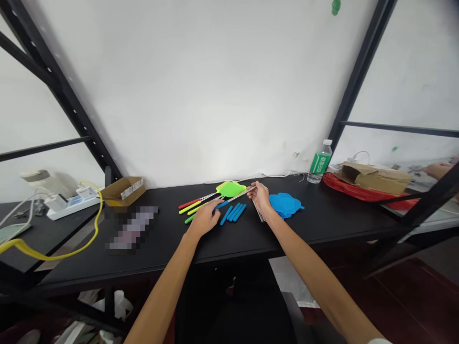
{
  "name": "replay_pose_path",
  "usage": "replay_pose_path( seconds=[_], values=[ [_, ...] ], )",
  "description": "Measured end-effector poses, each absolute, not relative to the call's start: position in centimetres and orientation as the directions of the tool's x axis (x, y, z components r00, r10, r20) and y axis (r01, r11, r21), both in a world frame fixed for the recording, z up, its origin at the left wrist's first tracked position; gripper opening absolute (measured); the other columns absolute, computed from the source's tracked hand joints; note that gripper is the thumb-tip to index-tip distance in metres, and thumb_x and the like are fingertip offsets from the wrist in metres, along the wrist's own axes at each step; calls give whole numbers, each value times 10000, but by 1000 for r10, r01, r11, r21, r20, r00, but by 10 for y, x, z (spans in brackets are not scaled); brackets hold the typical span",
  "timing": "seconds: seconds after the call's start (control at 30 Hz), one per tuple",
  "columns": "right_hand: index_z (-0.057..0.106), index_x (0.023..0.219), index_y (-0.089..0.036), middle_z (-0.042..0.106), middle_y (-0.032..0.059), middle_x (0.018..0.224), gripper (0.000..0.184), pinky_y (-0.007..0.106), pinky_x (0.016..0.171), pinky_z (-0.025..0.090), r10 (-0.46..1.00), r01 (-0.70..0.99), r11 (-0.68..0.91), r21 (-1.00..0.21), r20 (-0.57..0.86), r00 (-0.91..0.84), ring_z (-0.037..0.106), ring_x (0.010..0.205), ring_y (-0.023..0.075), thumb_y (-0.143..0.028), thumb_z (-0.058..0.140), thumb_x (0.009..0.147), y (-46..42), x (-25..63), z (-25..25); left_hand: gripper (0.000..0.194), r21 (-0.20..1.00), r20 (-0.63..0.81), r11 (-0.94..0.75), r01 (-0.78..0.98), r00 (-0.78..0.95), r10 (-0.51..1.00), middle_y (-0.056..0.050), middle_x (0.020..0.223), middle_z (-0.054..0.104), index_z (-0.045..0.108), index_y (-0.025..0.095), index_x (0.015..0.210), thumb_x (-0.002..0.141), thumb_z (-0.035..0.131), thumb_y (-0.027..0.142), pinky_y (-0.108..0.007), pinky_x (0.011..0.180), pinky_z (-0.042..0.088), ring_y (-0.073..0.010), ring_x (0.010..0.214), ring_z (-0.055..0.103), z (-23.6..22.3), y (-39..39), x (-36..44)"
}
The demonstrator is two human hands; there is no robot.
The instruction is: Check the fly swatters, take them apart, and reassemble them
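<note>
My left hand is closed on a blue handle. From the handle a thin metal rod runs up and right to my right hand, whose fingers pinch its far end. Several loose blue handles lie side by side just below the rod. Beneath my right hand, more metal rods rest on the table. Blue fly swatter heads are stacked to its right. Behind my left hand lie assembled fly swatters with a green head on top and red, yellow and green handles.
The black table backs onto a white wall. An open cardboard box and a blurred-out object are at left, near a power strip and yellow cable. At right stand a water bottle and another carton.
</note>
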State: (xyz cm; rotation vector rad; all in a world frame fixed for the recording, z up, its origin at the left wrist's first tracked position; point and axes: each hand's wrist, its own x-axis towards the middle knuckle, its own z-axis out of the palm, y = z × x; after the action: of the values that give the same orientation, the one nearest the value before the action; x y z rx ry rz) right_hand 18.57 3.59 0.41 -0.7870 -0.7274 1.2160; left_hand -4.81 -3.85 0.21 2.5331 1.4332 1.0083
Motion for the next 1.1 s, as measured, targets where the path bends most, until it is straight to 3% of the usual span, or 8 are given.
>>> replay_pose_path(
  seconds=[0.23, 0.47, 0.63, 0.9, 1.1],
  values=[
    [584, 793, -177, 700, 52, 659, 239, 217, 444, 458, 991, -495, 101, -863, 41, 131, 596, 475, 122, -305, 466, 957, 32, 185, 7, 434, 358, 517, -568, 741, 349, 782, -48, 1318, 650, 629, 219, 1286, 890, 458, 175, -361, 983, 508, -218, 1071, 662, 3, -40, -48],
    [613, 820, -183, 716, 61, 727, 251, 219, 442, 467, 991, -430, 133, -893, 120, 57, 618, 522, 134, -401, 531, 912, 31, 183, 5, 396, 340, 519, -555, 759, 341, 784, -38, 1293, 665, 634, 232, 1274, 918, 468, 279, -376, 1020, 489, -232, 1153, 634, 3, -40, -47],
    [621, 857, -196, 697, 32, 772, 272, 193, 398, 424, 987, -322, 156, -934, 160, 15, 607, 524, 117, -464, 580, 836, 29, 181, 5, 381, 325, 524, -537, 779, 324, 788, -41, 1262, 684, 648, 241, 1252, 942, 466, 365, -370, 995, 498, -237, 1155, 636, 2, -40, -48],
    [622, 872, -202, 601, -13, 732, 347, 186, 382, 413, 973, -282, 206, -937, 226, -41, 609, 518, 110, -537, 619, 784, 32, 182, 1, 371, 318, 553, -520, 793, 290, 781, -44, 1205, 714, 673, 231, 1186, 965, 454, 434, -354, 943, 512, -237, 1111, 663, 2, -39, -48],
    [627, 929, -203, 618, -15, 739, 337, 177, 358, 368, 954, -237, 301, -924, 292, 75, 576, 477, 91, -515, 603, 803, 30, 181, 3, 317, 312, 569, -465, 828, 229, 790, -37, 1139, 735, 676, 238, 1136, 960, 464, 395, -329, 874, 514, -232, 1038, 683, 5, -41, -46]
  ],
)
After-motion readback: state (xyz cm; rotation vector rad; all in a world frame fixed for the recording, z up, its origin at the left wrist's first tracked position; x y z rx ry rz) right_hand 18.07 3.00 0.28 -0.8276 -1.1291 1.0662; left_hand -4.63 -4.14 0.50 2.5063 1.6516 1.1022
